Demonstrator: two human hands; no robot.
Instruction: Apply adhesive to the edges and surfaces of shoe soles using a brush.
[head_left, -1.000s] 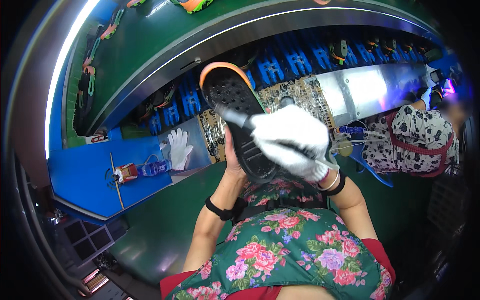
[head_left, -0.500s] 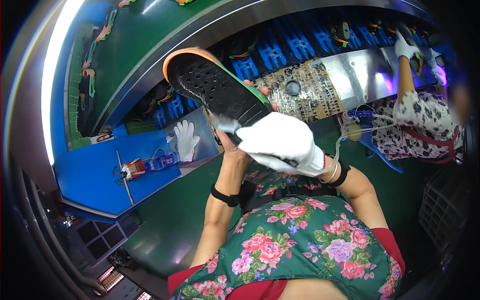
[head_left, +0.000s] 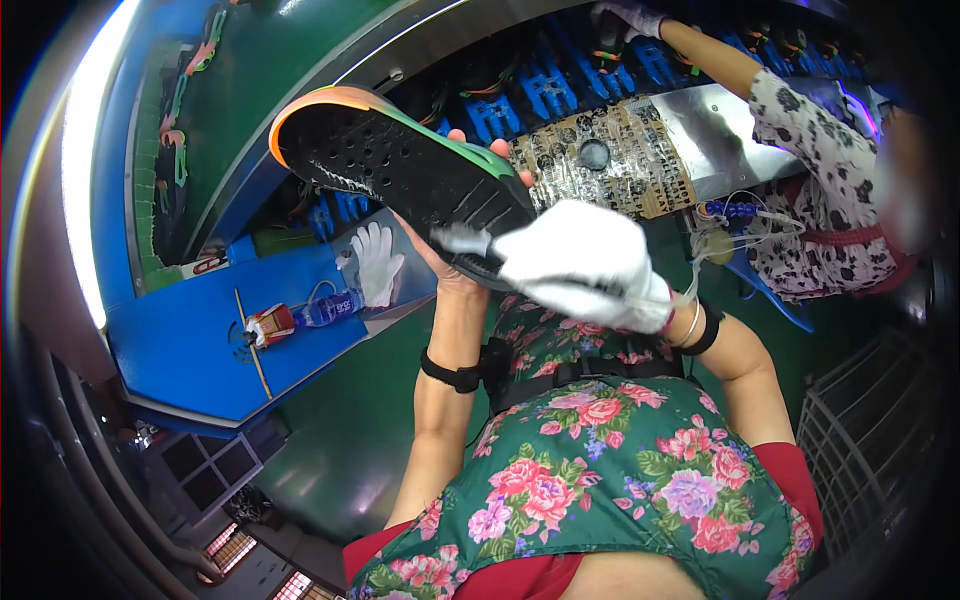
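Observation:
A shoe sole [head_left: 400, 180], black with small round holes and an orange-to-green rim, is held up in front of me at a slant. My bare left hand [head_left: 448, 268] grips it from beneath, its fingertips curling over the far green edge. Over the near end of the sole is my right hand [head_left: 585, 262] in a white glove, closed on a brush [head_left: 462, 240] with pale bristles. The bristles are smeared by motion and lie against the black surface. The brush handle is mostly hidden inside the glove.
Ahead, a cardboard-covered ledge [head_left: 610, 160] carries a round dish [head_left: 594, 154]. Behind it, blue racks [head_left: 548, 90] hold shoe parts. A blue table [head_left: 200, 350] at left bears a bottle [head_left: 330, 308] and a white glove [head_left: 376, 262]. A co-worker's gloved hand [head_left: 630, 18] reaches over the racks.
The sole has shifted a little left and tilted flatter. My right hand and brush have moved slightly right, still at its near end. The co-worker's arm has swung left toward the racks.

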